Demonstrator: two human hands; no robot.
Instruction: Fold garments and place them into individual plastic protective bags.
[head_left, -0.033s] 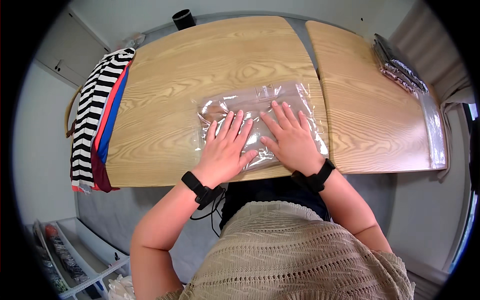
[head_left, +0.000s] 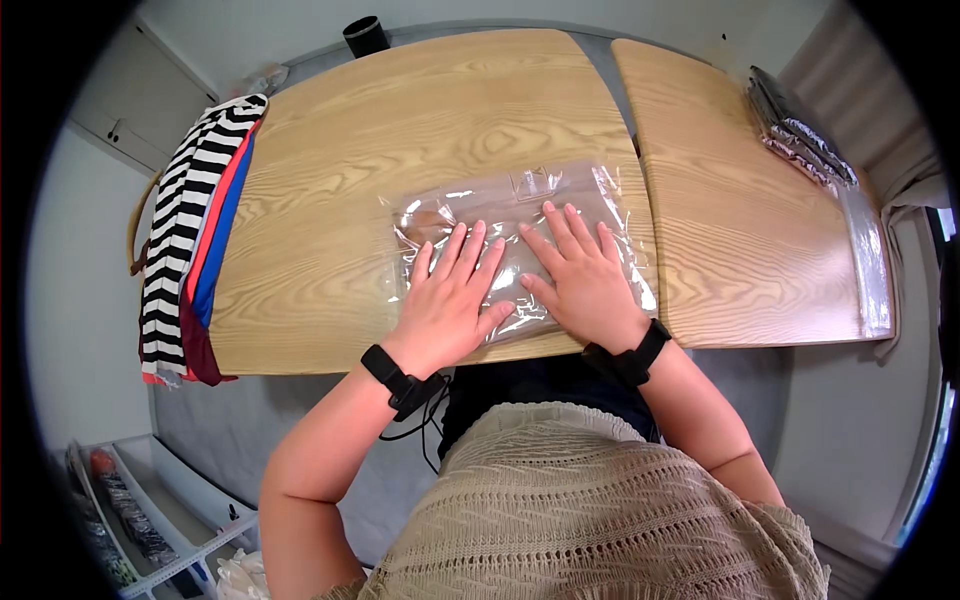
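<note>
A clear plastic bag lies flat on the wooden table, close to its near edge. My left hand rests palm down on the bag's left half with the fingers spread. My right hand lies flat on the right half, fingers also apart. The two hands sit side by side, thumbs nearly touching. Neither hand grips anything. Each wrist carries a black band. The bag looks crinkled and shiny, and I cannot tell whether anything is inside.
Folded garments, striped black and white over red and blue, hang over the table's left edge. A second wooden table adjoins on the right, with a stack of shiny bags at its far side. A black cylinder stands behind.
</note>
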